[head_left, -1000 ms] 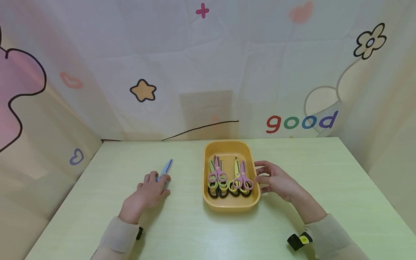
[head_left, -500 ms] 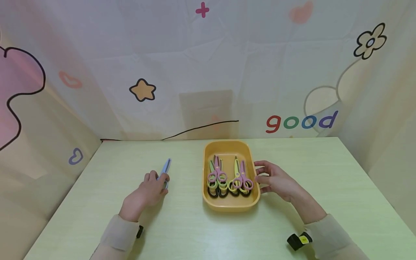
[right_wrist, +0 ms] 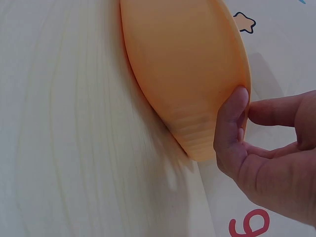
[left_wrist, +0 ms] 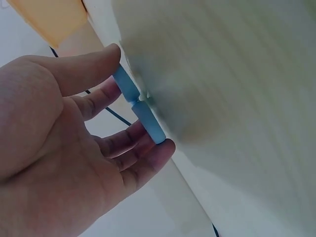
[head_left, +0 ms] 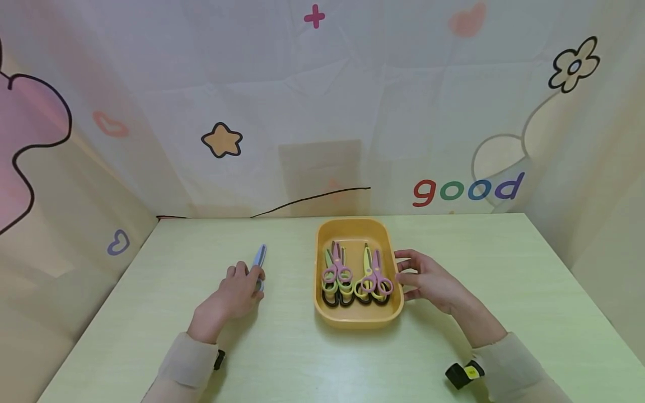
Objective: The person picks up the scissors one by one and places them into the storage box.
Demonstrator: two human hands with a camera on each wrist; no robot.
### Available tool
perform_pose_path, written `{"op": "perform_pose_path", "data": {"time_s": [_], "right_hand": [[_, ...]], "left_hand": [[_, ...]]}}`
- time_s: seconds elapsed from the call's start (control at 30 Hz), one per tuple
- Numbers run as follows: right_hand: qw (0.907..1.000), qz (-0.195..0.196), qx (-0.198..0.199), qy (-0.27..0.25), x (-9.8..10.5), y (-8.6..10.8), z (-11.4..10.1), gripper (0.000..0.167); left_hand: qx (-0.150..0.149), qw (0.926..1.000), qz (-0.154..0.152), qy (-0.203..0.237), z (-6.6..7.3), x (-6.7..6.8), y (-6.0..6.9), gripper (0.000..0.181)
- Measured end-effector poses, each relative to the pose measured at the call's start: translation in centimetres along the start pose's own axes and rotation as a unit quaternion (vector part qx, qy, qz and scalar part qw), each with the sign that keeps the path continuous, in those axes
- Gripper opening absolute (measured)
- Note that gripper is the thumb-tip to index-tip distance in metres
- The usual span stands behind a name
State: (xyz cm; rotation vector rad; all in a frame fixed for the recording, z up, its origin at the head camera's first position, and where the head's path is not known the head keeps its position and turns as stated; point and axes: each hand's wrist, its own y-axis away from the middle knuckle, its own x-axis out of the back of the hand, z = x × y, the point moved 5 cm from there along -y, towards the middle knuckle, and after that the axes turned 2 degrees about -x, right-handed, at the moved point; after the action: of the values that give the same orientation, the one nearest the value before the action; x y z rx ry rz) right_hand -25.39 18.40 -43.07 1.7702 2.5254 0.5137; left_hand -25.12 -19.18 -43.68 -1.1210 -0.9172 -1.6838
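My left hand (head_left: pixel 233 296) holds a pair of blue scissors (head_left: pixel 259 256) by the handles, left of the tray. Their blades point away from me. In the left wrist view, the thumb and fingers press the two blue handle loops (left_wrist: pixel 149 122) from opposite sides, close to the table. A yellow-orange tray (head_left: pixel 359 323) carries several scissors: pink ones (head_left: pixel 336 260), yellow ones (head_left: pixel 367 260), and others with green or black handles, partly overlapped. My right hand (head_left: pixel 428 280) rests its loosely bent fingers against the outside of the tray's right wall (right_wrist: pixel 182 64).
A pale wooden table (head_left: pixel 292 358) spreads out under everything. At its far edge hangs a printed cloth (head_left: pixel 322 101) with a star and the word "good"; more cloth closes the left and right sides.
Between the frames, my left hand has firmed its hold on the blue scissors, which turned slightly more upright in view. My right hand and the tray stay where they were.
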Motion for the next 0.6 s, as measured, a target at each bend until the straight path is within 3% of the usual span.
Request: {"op": "perform_pose_path", "data": {"time_s": [0.13,0.37,0.6], "right_hand": [[1.0000,-0.001,-0.002,-0.001,0.0,0.0,0.0,0.060],[1.0000,-0.003,-0.005,-0.003,0.1,-0.1,0.0,0.060],[1.0000,-0.003,-0.007,-0.004,0.2,-0.2,0.0,0.060]], "left_hand": [[0.000,0.9999,0.014,0.004,0.2,0.1,-0.1,0.030],[-0.026,0.9975,0.067,0.001,1.3,0.6,-0.3,0.031],[-0.038,0.9960,0.081,0.000,3.0,1.2,-0.5,0.031]]}}
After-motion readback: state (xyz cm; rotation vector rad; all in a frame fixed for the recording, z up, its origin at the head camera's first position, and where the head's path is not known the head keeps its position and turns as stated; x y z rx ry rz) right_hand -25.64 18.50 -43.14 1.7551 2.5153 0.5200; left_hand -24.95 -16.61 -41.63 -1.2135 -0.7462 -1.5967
